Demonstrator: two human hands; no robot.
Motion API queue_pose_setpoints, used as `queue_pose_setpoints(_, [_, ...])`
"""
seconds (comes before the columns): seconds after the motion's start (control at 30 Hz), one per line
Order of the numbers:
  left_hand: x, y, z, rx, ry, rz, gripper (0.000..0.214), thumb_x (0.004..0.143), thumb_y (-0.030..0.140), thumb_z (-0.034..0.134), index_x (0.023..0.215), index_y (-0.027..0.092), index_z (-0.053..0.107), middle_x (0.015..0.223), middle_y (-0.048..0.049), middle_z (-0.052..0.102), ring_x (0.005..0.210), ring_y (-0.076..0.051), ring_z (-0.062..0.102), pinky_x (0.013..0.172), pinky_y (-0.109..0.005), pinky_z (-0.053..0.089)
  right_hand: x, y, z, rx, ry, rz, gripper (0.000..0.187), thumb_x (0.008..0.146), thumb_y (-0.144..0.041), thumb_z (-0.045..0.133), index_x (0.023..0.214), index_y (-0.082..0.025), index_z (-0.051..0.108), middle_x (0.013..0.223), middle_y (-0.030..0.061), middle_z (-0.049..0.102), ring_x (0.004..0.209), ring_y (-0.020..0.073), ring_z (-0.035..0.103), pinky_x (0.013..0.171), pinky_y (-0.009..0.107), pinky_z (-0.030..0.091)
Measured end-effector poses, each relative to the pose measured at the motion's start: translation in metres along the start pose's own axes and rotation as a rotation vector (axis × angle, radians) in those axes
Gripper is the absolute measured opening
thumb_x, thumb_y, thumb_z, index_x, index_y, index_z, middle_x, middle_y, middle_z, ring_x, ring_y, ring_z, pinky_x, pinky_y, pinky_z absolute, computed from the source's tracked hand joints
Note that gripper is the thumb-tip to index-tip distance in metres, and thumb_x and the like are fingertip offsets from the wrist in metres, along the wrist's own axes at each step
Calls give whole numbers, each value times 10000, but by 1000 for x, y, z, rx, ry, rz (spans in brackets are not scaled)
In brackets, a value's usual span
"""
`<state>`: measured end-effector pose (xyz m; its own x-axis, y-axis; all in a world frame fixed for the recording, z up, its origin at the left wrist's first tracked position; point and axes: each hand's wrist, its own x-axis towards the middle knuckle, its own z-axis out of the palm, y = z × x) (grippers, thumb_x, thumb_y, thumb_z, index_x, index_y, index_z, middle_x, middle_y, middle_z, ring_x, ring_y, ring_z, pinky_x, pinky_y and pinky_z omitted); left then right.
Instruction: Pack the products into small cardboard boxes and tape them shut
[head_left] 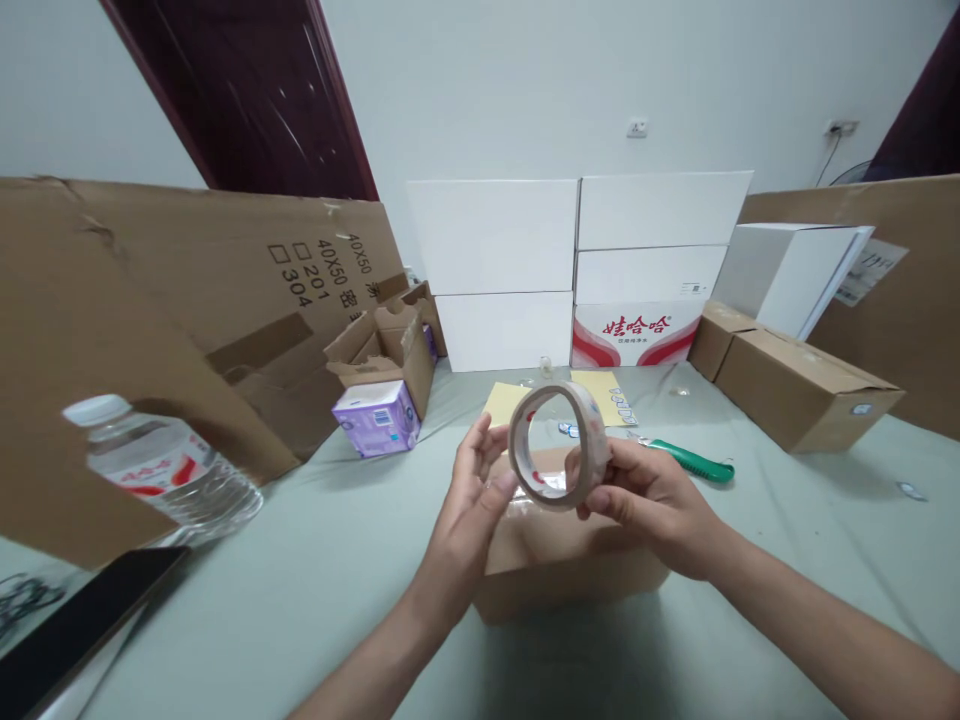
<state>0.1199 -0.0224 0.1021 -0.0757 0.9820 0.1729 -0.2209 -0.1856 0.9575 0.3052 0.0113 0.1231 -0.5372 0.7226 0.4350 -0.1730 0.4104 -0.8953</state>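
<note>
A roll of clear packing tape (596, 440) is held up in front of me, its round opening facing me. My right hand (660, 505) grips its right side between thumb and fingers. At the left rim, my left hand (471, 490) has its thumb and curled fingers against the roll. Below both hands sits a closed brown cardboard box (577, 575) with shiny tape across its top. Just past my right hand lies a green-handled cutting tool (694, 460); its front end is partly hidden.
Yellow sheets (600, 385) lie behind the roll. To the left are a water bottle (172, 470), a purple packet (377, 418), an opened carton (386, 350) and a black flat device (82, 630). White boxes (502, 240) stand at the back, a brown box (802, 385) at right.
</note>
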Motion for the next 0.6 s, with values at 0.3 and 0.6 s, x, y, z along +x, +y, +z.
queue_pose_setpoints(0.3, [7, 1, -1, -3, -27, -119, 553, 815, 660, 636, 1100, 192, 558, 715, 17, 607, 702, -174, 600, 724, -281, 435, -3, 10, 3, -519, 330, -414, 361, 863, -294, 727, 1173, -264, 544, 1002, 44, 589, 793, 157, 608, 681, 312, 553])
queue_pose_setpoints(0.6, [6, -1, 0, 88, -32, -68, 552, 834, 663, 614, 1100, 180, 585, 728, 12, 586, 719, -156, 563, 700, -274, 433, -3, -10, -6, -932, 273, -684, 219, 919, -139, 598, 1084, -282, 590, 970, 55, 521, 804, 174, 607, 629, 314, 559])
